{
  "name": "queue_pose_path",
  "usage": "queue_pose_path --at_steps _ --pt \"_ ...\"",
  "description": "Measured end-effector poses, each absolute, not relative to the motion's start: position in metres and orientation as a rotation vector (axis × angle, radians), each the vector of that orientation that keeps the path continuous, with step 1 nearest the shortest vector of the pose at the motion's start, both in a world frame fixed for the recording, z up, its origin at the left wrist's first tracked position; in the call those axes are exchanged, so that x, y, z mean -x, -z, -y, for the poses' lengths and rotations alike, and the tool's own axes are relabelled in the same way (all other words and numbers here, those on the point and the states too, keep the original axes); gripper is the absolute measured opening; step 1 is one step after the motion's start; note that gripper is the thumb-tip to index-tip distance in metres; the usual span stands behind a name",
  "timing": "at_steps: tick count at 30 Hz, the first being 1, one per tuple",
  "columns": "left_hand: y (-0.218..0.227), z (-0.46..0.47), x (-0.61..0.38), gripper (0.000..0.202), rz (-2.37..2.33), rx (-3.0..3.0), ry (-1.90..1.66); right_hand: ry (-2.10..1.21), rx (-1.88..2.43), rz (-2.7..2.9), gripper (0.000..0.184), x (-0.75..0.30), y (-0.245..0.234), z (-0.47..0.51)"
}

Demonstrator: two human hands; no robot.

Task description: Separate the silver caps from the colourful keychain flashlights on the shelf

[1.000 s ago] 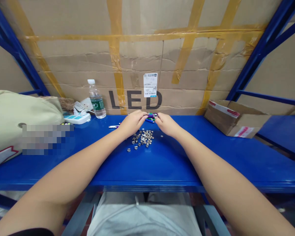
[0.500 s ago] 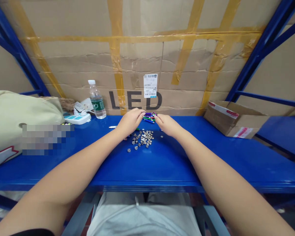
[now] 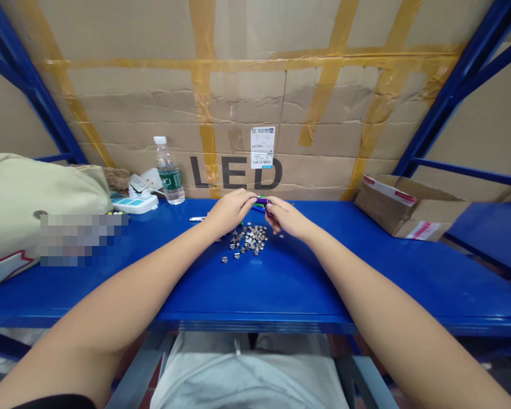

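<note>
Both my hands meet at the back middle of the blue shelf (image 3: 281, 284). My left hand (image 3: 230, 211) is curled, its fingertips pinching one end of a small purple pen-like stick (image 3: 262, 200). My right hand (image 3: 283, 217) is closed too, its fingers at the other end of that stick. More coloured sticks (image 3: 259, 207) lie just behind and under the hands. In front of the hands sits a heap of several small silver button cells (image 3: 249, 238), with a few strays toward me.
A water bottle (image 3: 168, 173) and a white power strip (image 3: 135, 203) stand at the back left. A pale green bag (image 3: 29, 199) fills the left end. An open cardboard box (image 3: 402, 207) lies at the right. A taped cardboard wall marked LED (image 3: 234, 172) closes the back.
My right hand has drawn slightly toward me and curled more over the purple stick's end. The left hand has stayed almost where it was.
</note>
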State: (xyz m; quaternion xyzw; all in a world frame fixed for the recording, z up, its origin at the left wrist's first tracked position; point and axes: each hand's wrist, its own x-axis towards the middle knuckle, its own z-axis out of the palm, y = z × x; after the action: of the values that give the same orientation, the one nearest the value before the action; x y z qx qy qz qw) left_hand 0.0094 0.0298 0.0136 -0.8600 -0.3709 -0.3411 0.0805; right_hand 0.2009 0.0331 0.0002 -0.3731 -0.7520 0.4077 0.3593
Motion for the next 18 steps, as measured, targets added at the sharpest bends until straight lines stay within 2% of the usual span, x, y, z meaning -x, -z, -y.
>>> queue_pose_path --at_steps 6,18 --pt "-0.015 -0.029 -0.008 0.026 1.083 2.517 1.074 -1.398 0.879 1.648 0.007 -0.201 0.0 -0.035" --pt "-0.007 -0.041 0.001 0.026 1.091 2.518 0.956 -1.19 1.016 1.823 0.026 -0.204 0.003 -0.04"
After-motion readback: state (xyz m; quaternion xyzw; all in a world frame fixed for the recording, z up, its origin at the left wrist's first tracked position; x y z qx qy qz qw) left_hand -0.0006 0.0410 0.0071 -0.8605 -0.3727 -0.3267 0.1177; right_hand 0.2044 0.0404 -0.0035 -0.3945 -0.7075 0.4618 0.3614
